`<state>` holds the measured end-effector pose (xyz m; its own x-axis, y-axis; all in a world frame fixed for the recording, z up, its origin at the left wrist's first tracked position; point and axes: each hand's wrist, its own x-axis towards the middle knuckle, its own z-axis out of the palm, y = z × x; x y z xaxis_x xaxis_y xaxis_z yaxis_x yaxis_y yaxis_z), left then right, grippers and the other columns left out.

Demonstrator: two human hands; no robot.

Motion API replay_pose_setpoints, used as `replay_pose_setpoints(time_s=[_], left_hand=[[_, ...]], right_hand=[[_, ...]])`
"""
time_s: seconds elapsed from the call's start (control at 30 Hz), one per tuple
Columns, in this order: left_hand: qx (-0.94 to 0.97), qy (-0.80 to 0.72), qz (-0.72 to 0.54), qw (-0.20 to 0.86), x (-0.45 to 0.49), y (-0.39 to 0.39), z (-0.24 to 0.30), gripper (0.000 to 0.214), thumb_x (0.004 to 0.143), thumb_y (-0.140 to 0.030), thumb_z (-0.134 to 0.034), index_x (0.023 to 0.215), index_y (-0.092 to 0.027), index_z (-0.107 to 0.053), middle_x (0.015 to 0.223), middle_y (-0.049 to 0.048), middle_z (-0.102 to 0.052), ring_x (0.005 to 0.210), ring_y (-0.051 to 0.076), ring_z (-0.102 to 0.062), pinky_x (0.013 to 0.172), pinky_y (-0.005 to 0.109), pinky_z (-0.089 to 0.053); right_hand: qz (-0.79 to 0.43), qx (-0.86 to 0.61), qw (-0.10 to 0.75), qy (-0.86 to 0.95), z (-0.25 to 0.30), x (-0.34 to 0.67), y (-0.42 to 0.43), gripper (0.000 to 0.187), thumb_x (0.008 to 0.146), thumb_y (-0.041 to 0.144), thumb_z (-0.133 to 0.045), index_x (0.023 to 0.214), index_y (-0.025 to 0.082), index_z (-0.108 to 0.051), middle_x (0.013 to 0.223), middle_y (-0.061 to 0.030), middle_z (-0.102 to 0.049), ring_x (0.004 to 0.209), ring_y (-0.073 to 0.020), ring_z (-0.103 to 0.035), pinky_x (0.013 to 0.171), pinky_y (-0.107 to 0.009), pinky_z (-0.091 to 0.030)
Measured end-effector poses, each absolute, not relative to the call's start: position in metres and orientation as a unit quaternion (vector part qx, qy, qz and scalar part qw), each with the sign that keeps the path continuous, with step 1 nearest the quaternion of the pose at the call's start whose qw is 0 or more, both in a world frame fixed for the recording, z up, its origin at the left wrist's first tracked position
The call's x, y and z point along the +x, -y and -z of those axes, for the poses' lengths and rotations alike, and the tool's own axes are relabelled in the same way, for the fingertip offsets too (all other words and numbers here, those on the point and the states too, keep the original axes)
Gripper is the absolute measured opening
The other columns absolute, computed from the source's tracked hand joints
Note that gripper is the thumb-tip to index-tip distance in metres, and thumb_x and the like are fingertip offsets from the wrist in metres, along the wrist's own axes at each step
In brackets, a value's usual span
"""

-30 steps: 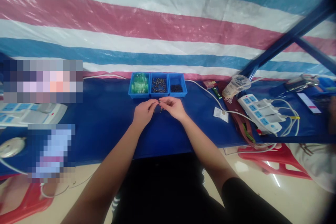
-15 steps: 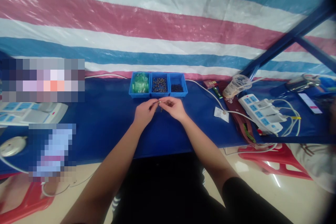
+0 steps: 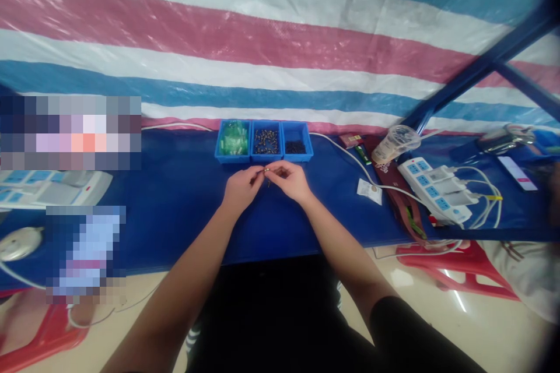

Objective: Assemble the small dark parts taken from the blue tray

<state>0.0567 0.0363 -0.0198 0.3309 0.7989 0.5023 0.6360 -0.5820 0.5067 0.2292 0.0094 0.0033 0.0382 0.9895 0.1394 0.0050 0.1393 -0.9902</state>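
Note:
My left hand [image 3: 241,189] and my right hand [image 3: 289,179] meet fingertip to fingertip above the blue table, just in front of three blue bins. Both are closed in a pinch around a small brass-coloured metal piece [image 3: 267,170], mostly covered by the fingers. Its exact kind is too small to tell. Behind the hands, the middle bin [image 3: 252,154] holds many small brass and dark metal parts [image 3: 266,141]. Small black parts [image 3: 296,147] lie in the right bin [image 3: 306,135]. Green translucent plastic [image 3: 235,139] fills the left bin [image 3: 223,158].
At right on the table [image 3: 175,227] are a plastic cup [image 3: 396,143], a small white packet [image 3: 370,191], a brown strap [image 3: 396,186], a power strip [image 3: 431,189] with plugged cables and a phone [image 3: 516,173]. Another power strip [image 3: 94,189] lies left. Red stools [image 3: 464,271] stand below.
Both hands stay almost in place, with only slight finger movement around the small metal piece. The bins and other things have not moved.

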Motion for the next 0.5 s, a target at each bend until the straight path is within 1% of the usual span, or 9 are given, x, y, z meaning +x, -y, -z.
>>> replay_pose_setpoints(time_s=[0.07,0.17,0.33,0.43,0.5], left_hand=[[0.800,-0.447,-0.380,0.123,0.0567,-0.0349,0.0172,0.024,0.094,-0.035,-0.054,0.105,-0.020,-0.069,0.073,0.0009,-0.070,0.064,0.012,-0.063,0.066,0.023,-0.047],[0.796,-0.450,-0.382,0.134,0.0567,-0.0333,0.0142,0.025,0.094,-0.037,-0.053,0.106,-0.021,-0.069,0.077,0.0011,-0.071,0.064,0.011,-0.063,0.065,0.022,-0.047],[0.799,-0.450,-0.373,0.142,0.0568,-0.0330,0.0128,0.027,0.096,-0.038,-0.052,0.108,-0.021,-0.069,0.086,0.0026,-0.074,0.069,0.013,-0.066,0.068,0.023,-0.048],[0.804,-0.445,-0.368,0.142,0.0569,-0.0329,0.0122,0.027,0.097,-0.038,-0.049,0.107,-0.021,-0.069,0.092,0.0032,-0.075,0.074,0.014,-0.067,0.071,0.023,-0.049],[0.803,-0.445,-0.370,0.141,0.0570,-0.0325,0.0115,0.028,0.097,-0.038,-0.049,0.106,-0.021,-0.069,0.093,0.0030,-0.075,0.074,0.014,-0.068,0.072,0.023,-0.049]], right_hand=[[-0.463,-0.480,0.542,0.512,-0.0021,0.2305,-0.0106,0.032,0.074,0.044,-0.076,0.092,0.019,-0.071,0.083,-0.0042,-0.072,0.070,-0.0140,-0.065,0.068,-0.029,-0.054],[-0.487,-0.471,0.540,0.499,0.0007,0.2325,-0.0128,0.034,0.072,0.045,-0.077,0.092,0.018,-0.070,0.082,-0.0040,-0.072,0.069,-0.0139,-0.066,0.066,-0.028,-0.054],[-0.502,-0.453,0.541,0.501,0.0008,0.2324,-0.0136,0.034,0.072,0.042,-0.077,0.096,0.019,-0.068,0.082,-0.0029,-0.071,0.070,-0.0133,-0.067,0.066,-0.027,-0.054],[-0.501,-0.459,0.535,0.502,-0.0004,0.2313,-0.0126,0.033,0.073,0.042,-0.077,0.095,0.019,-0.069,0.083,-0.0032,-0.071,0.070,-0.0132,-0.067,0.066,-0.028,-0.055],[-0.505,-0.461,0.533,0.498,0.0001,0.2313,-0.0123,0.033,0.072,0.042,-0.077,0.094,0.018,-0.070,0.082,-0.0036,-0.072,0.068,-0.0131,-0.067,0.065,-0.028,-0.055]])
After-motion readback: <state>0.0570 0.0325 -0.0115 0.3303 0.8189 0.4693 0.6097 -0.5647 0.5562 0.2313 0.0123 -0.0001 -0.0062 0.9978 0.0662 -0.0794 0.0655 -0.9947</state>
